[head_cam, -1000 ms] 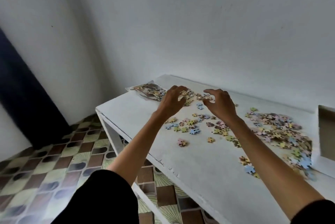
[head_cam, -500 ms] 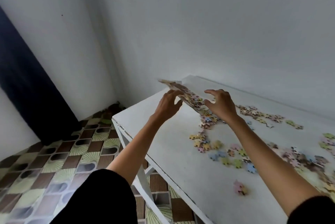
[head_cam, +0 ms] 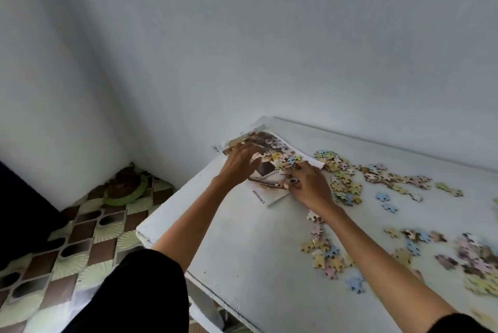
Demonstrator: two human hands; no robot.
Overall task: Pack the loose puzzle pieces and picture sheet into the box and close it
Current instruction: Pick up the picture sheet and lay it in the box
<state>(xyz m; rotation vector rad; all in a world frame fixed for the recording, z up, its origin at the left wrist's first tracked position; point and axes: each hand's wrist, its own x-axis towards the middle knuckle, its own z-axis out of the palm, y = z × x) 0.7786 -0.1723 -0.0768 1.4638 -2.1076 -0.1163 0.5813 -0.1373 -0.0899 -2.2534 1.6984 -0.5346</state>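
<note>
Writing: "REFERENCE" on white-bordered printed picture sheet [head_cam: 260, 196]
Left hand [head_cam: 239, 163]: spread flat on sheet
Right hand [head_cam: 310, 185]: over pastel cardboard puzzle pieces [head_cam: 286, 156], grip unclear

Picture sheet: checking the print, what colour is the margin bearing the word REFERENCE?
White, with dark lettering; the picture sheet shows best in the head view.

the tabletop [head_cam: 242, 252] is painted white and looks matt, with rough, chipped paint along its edge. the picture sheet [head_cam: 262, 195] is thin paper, a little shiny where it is printed, with a plain white border. the puzzle pieces [head_cam: 342, 181] look like flat card in soft, dull colours. the wall [head_cam: 269, 49] is smooth and matt. the floor [head_cam: 89, 235] has shiny tiles. the sleeve [head_cam: 140, 292] is black cloth.
</note>
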